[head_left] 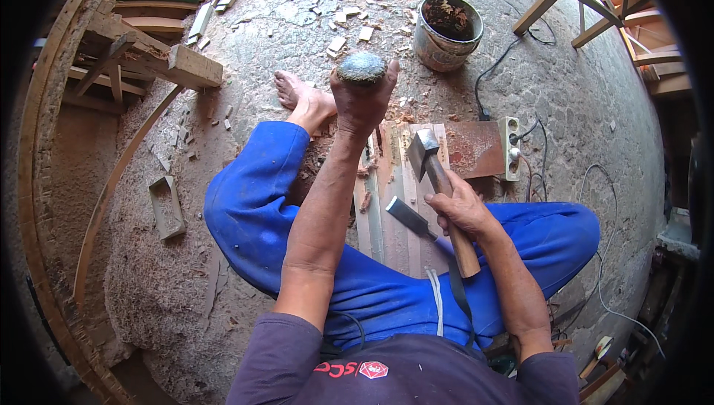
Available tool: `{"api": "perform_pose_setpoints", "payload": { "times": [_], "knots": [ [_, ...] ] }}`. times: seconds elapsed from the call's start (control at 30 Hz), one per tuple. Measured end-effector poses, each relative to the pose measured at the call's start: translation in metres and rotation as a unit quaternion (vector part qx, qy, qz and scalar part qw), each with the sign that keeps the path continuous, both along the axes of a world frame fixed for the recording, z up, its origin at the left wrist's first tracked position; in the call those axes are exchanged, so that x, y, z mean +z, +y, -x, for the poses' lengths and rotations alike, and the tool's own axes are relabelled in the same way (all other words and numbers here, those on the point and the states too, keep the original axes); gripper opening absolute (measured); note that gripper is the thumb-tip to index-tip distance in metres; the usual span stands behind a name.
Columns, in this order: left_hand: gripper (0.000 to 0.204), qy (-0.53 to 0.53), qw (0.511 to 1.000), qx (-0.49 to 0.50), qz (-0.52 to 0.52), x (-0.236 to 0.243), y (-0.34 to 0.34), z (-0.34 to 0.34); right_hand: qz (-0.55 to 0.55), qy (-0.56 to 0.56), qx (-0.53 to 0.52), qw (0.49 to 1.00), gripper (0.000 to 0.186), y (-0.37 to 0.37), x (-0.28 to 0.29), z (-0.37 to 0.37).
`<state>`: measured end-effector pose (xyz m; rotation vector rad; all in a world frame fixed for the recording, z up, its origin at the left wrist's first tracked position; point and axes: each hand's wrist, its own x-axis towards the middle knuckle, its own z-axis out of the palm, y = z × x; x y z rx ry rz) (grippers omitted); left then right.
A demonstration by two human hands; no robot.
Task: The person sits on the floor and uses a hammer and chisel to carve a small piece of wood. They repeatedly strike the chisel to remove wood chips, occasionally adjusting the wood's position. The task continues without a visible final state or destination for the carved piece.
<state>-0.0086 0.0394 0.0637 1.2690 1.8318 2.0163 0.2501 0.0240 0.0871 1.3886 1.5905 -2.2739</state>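
Observation:
Out in front of me, my left hand (362, 111) is closed around an upright tool with a round, worn metal end (361, 67). The rest of that tool is hidden by the fist and forearm. My right hand (467, 210) grips the wooden handle of a hammer (439, 178), its metal head up and pointing away from me. Just left of the hammer handle, a wide-bladed chisel (407, 216) with a purplish handle lies near my lap. Pale wooden boards (394, 238) lie between my bent legs, with wood chips on them.
A dirty bucket (446, 33) stands beyond my hands. At right, a power strip (512, 148) with plugged cables sits beside a brown board (474, 149). Wood offcuts (336, 44) litter the floor. A small open box (167, 208) and a wooden frame (141, 48) are on the left.

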Motion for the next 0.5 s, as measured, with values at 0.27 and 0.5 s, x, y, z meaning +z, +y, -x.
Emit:
{"api": "perform_pose_setpoints", "payload": {
  "times": [0.27,0.5],
  "knots": [
    [0.029,0.149,0.987,0.061,0.000,-0.001,0.004,-0.014,-0.140,0.007,-0.012,0.990,0.075,0.004,0.049,0.008],
    [0.022,0.117,0.991,0.058,-0.005,-0.020,0.000,-0.003,-0.493,0.109,0.052,0.862,0.072,0.012,0.088,0.029]
  ]
}}
